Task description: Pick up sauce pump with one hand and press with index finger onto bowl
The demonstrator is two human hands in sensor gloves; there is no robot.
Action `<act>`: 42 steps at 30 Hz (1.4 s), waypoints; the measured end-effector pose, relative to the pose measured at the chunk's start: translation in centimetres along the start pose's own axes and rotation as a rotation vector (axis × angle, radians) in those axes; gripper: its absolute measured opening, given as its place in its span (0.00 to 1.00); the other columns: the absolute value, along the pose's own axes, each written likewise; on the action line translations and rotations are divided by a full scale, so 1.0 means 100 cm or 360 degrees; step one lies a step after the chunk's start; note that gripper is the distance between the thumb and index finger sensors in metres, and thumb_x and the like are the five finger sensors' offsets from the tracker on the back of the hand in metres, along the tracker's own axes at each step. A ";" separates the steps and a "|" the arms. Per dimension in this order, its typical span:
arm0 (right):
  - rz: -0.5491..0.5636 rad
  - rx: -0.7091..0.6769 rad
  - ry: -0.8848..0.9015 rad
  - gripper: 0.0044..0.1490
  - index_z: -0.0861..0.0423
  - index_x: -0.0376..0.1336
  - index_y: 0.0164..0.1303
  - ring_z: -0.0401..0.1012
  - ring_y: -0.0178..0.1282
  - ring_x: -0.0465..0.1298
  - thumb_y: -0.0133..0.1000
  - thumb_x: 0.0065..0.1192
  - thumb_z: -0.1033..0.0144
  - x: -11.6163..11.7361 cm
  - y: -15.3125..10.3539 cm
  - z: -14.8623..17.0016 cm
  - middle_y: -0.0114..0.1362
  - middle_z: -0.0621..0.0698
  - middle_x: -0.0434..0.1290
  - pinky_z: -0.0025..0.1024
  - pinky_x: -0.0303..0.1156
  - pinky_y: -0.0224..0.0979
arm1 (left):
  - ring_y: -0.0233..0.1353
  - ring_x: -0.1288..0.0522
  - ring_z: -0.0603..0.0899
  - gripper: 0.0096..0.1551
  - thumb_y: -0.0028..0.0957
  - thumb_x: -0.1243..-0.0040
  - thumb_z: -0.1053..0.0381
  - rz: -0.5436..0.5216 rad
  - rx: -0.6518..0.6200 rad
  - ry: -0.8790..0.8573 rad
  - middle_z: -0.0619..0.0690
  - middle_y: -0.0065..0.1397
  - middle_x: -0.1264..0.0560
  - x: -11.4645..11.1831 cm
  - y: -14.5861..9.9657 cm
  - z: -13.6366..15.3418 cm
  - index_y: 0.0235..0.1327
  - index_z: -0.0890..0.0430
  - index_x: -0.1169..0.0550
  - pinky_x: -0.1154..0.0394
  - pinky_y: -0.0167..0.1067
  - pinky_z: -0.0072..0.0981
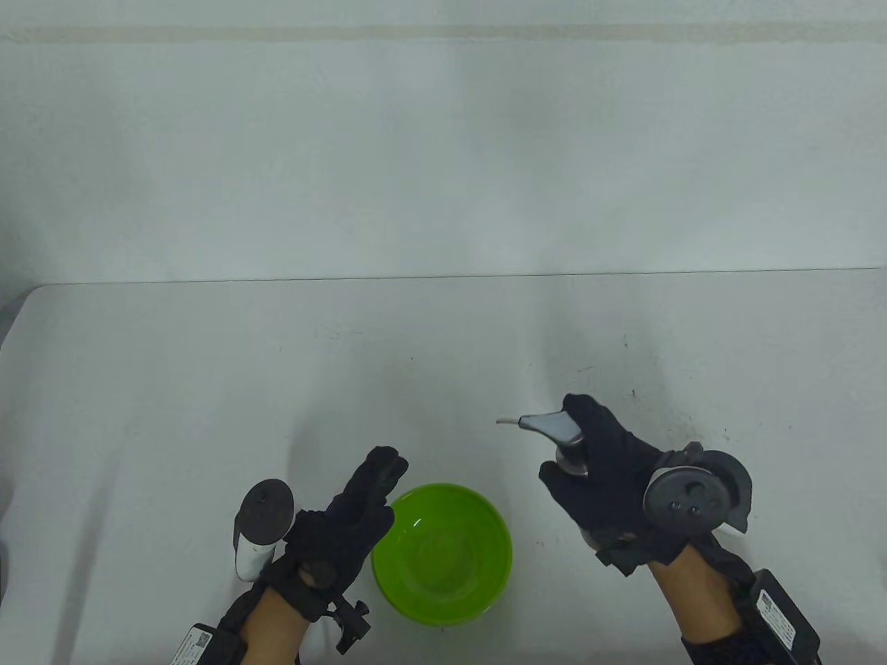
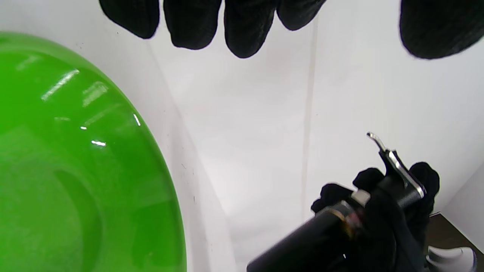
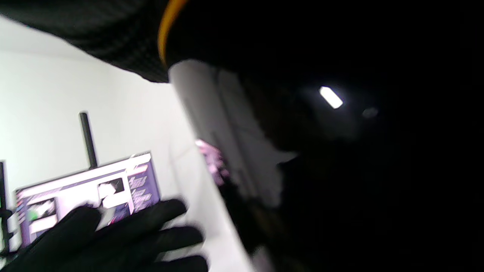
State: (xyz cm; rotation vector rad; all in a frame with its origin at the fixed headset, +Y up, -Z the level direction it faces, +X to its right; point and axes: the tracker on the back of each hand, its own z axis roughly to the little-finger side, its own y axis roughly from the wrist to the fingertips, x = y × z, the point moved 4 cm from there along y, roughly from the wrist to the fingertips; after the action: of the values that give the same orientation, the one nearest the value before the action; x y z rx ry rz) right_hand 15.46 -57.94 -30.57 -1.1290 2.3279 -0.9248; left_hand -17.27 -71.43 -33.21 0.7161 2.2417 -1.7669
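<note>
Table view, right hand: I see my right hand (image 1: 603, 478) wrapped around the sauce pump (image 1: 554, 429), fingers clamped on its body, holding it up off the desk (image 1: 208, 360).
Table view, pump: its silvery head and thin spout point left; the spout tip sits up and to the right of the bowl (image 1: 442, 553), apart from it.
Table view, index finger: one gloved finger lies along the back of the pump head; I cannot tell if it presses down.
Table view, left hand: my left hand (image 1: 346, 526) is flat with fingers straight and together, gripping nothing, its edge just beside the bowl's left rim; I cannot tell if they touch.
Table view, bowl: green, upright on the desk, near the front edge between my two hands.
Left wrist view, fingers: my left fingertips (image 2: 247, 26) hang in from the top, spread out and holding nothing.
Left wrist view, bowl: the green bowl (image 2: 75, 170) fills the left side, glossy inside.
Left wrist view, pump: the pump (image 2: 393, 177) shows at lower right, dark-bodied, tilted, gripped by my right hand (image 2: 382, 223).
Right wrist view, pump: the frame is mostly dark and blurred; the pump's black body (image 3: 340, 151) crowds the lens.
Right wrist view, left hand: my open left hand (image 3: 113, 238) shows at the bottom left, with a lit screen (image 3: 83, 192) behind it.
</note>
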 end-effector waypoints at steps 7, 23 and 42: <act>-0.0323 -0.0009 0.0017 0.60 0.39 0.27 0.73 0.58 0.60 0.79 0.61 0.71 0.48 0.046 -0.024 -0.004 0.78 0.51 0.54 0.55 0.81 0.61 | 0.84 0.44 0.71 0.55 0.48 0.46 0.22 0.0006 0.0016 0.0033 0.51 0.86 0.44 0.000 0.000 0.002 0.83 0.45 0.49 0.43 0.74 0.68; -0.0504 -0.0004 0.0029 0.57 0.40 0.29 0.73 0.59 0.59 0.78 0.61 0.71 0.49 0.091 -0.029 0.010 0.78 0.51 0.53 0.56 0.81 0.60 | 0.84 0.44 0.71 0.55 0.48 0.45 0.22 0.0016 0.0055 0.0048 0.52 0.86 0.43 0.000 0.003 0.005 0.83 0.45 0.49 0.43 0.74 0.68; -0.0533 -0.0043 0.0041 0.51 0.44 0.32 0.68 0.63 0.57 0.76 0.64 0.70 0.55 0.102 -0.031 0.003 0.78 0.55 0.49 0.61 0.79 0.56 | 0.84 0.44 0.72 0.55 0.49 0.46 0.22 0.0041 0.0069 0.0042 0.51 0.86 0.43 -0.002 0.004 0.007 0.83 0.45 0.49 0.43 0.74 0.68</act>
State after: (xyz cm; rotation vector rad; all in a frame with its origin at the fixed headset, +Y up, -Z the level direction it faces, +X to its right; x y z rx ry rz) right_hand 11.15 -67.61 -29.22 -1.5591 2.2148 -1.0274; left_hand -17.01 -72.08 -33.63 0.7778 2.2066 -1.8094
